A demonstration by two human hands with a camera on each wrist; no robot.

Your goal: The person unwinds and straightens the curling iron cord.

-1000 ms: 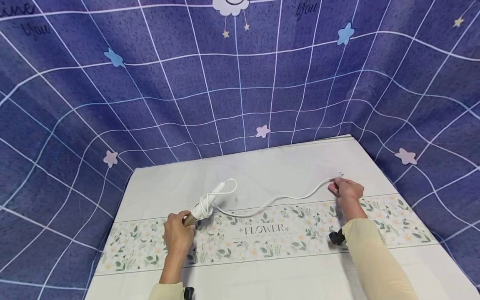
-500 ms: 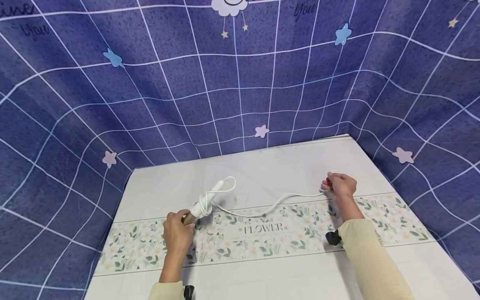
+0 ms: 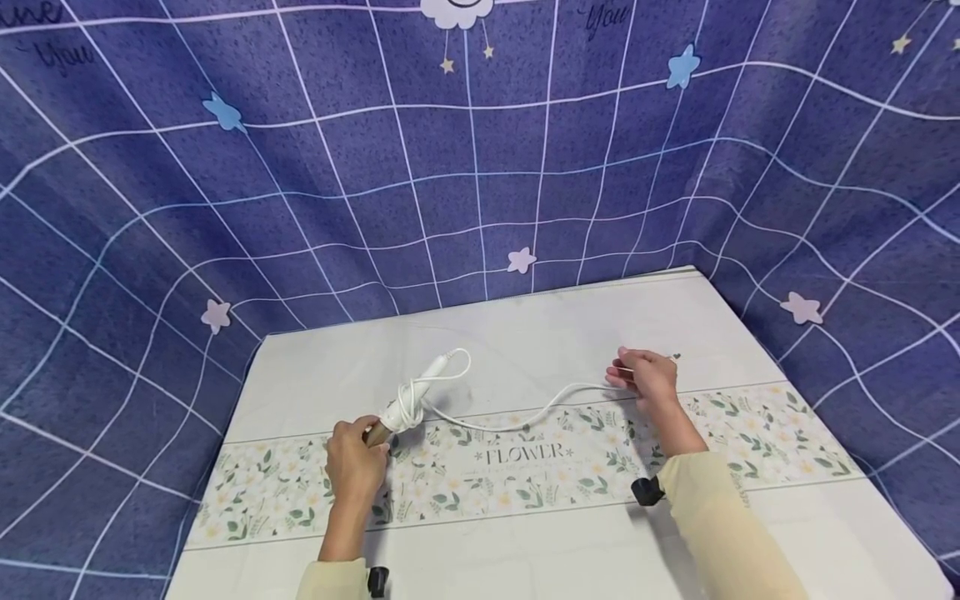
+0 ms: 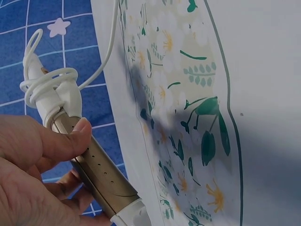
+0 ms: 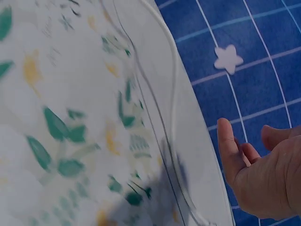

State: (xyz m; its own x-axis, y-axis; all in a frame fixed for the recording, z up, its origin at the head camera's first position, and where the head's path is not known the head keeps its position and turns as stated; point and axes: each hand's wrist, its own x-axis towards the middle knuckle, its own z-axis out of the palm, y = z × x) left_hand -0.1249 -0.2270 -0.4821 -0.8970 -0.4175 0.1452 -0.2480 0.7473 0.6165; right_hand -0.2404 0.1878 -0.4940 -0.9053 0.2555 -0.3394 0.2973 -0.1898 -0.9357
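Note:
My left hand (image 3: 356, 467) grips the brown-gold barrel (image 4: 101, 169) of a wand-shaped tool, thumb on top and fingers beneath. White cord (image 4: 51, 82) is wound around the tool's white handle (image 3: 431, 379), which points up and to the right. From there the loose cord (image 3: 517, 425) runs across the surface to my right hand (image 3: 652, 379). In the right wrist view, the right hand's (image 5: 263, 174) thumb and forefinger stand apart with nothing visible between them; the cord (image 5: 173, 94) passes to its left. Whether the hidden fingers touch the cord is unclear.
The white tabletop (image 3: 480, 558) has a floral band (image 3: 300, 492) reading "FLOWER". A blue curtain (image 3: 450, 208) with grid lines and stars stands behind it and at both sides. A small light object, apparently the plug (image 3: 675, 357), lies just right of the right hand.
My right hand has moved left from the cord's far end, where its fingertips were at the plug, and the plug now shows behind it. My left hand and the tool have stayed in place.

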